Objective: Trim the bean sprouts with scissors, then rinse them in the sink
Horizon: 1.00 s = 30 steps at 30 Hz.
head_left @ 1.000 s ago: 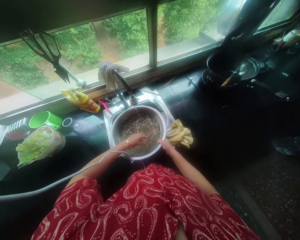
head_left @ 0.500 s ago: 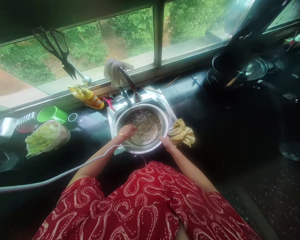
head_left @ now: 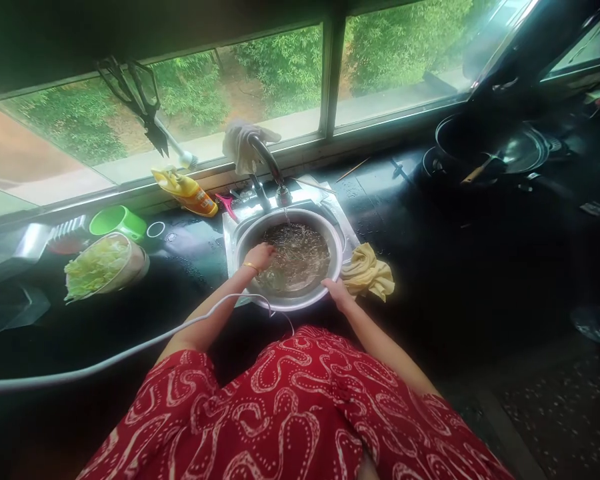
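Observation:
A wide metal basin [head_left: 336,257] of rippling water sits over the sink, and a thin stream runs into it from the curved faucet [head_left: 267,157]. My left hand [head_left: 261,257], with a bangle at the wrist, reaches over the basin's left part just above the water. Its fingers are bent; whether they pinch anything I cannot make out. At the lower right, my right hand [head_left: 336,291] grips the basin's rim, thumb on top. Right beside that hand lies a crumpled yellow cloth [head_left: 369,272]. What lies under the water is unclear.
To the left stand a bowl of chopped pale-green leaves [head_left: 100,267], a green mug [head_left: 120,223] and a yellow bottle [head_left: 187,193]. A white cable [head_left: 145,343] crosses my left forearm. At the right are a dark pan [head_left: 455,143] and a wooden-handled utensil [head_left: 477,170]. Scissors [head_left: 135,100] hang by the window.
The view has shifted, so the scene sits slightly farther right. My left hand has risen a little within the basin, while my right hand still holds the rim.

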Each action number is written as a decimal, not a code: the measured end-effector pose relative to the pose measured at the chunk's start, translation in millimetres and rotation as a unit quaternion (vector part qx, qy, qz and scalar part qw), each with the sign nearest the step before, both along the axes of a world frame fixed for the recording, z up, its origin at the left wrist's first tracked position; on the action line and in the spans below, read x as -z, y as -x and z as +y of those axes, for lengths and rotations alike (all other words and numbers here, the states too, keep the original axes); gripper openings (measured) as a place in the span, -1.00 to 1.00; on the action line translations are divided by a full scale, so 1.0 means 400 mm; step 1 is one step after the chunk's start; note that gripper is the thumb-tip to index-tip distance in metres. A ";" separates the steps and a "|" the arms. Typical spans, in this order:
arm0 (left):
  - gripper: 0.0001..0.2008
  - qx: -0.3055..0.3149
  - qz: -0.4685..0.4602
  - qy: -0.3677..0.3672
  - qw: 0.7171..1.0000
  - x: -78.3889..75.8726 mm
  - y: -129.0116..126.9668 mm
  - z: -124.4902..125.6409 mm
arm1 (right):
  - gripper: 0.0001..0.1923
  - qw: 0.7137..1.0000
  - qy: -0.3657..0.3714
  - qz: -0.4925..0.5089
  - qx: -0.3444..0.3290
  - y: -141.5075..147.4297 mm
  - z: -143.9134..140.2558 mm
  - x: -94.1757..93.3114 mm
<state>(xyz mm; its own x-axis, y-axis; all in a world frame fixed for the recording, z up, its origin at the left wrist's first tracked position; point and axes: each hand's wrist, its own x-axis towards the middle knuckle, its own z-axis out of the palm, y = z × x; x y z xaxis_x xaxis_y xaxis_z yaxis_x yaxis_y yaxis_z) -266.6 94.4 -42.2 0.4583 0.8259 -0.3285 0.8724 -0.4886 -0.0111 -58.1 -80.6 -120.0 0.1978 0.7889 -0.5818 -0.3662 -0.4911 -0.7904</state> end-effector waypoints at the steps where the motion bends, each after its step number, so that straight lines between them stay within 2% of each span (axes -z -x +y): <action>1: -0.66 -0.022 0.022 -0.026 0.999 0.005 0.015 0.005 | -0.92 1.000 -0.003 0.001 -0.001 0.001 0.000 0.004; 4: -0.57 -0.047 0.059 -0.060 0.995 0.054 0.036 0.015 | -0.91 1.000 -0.011 0.002 -0.003 0.002 -0.002 0.009; 7: -0.46 0.003 0.065 -0.038 0.997 0.114 0.021 0.023 | -0.91 1.000 -0.011 -0.003 -0.005 0.002 -0.002 0.007; 9: -0.43 0.053 0.068 -0.008 0.996 0.135 0.006 0.031 | -0.91 1.000 -0.006 -0.007 -0.008 0.001 0.000 0.005; 12: -0.49 0.073 0.090 0.006 0.993 0.125 -0.001 0.048 | -0.90 1.000 -0.004 -0.015 -0.009 -0.001 0.003 0.002; 17: -0.70 0.081 0.109 0.010 0.991 0.055 -0.001 0.066 | -0.88 1.000 -0.007 -0.018 -0.005 -0.003 -0.003 0.000; 20: -0.66 0.063 0.112 -0.016 0.992 0.028 -0.022 0.072 | -0.88 1.000 -0.011 -0.014 -0.003 -0.003 -0.006 -0.004; 22: -0.61 0.058 0.093 -0.042 0.993 0.029 -0.039 0.075 | -0.88 1.000 -0.013 -0.011 -0.003 -0.003 -0.004 -0.008; 26: -0.54 0.126 0.045 -0.048 0.990 0.062 -0.044 0.073 | -0.90 1.000 -0.014 -0.008 -0.005 -0.003 0.003 -0.016; 30: -0.61 0.094 0.080 -0.014 0.992 0.067 -0.017 0.081 | -0.90 1.000 -0.014 -0.010 -0.007 -0.003 0.004 -0.021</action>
<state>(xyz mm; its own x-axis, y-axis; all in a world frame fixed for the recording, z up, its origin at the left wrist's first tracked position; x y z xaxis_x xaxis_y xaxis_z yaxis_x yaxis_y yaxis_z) -259.7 126.9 -69.1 0.5490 0.7406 -0.3875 0.7519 -0.6400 -0.1579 -56.8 -78.9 -111.7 0.1976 0.8072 -0.5562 -0.3440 -0.4743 -0.8104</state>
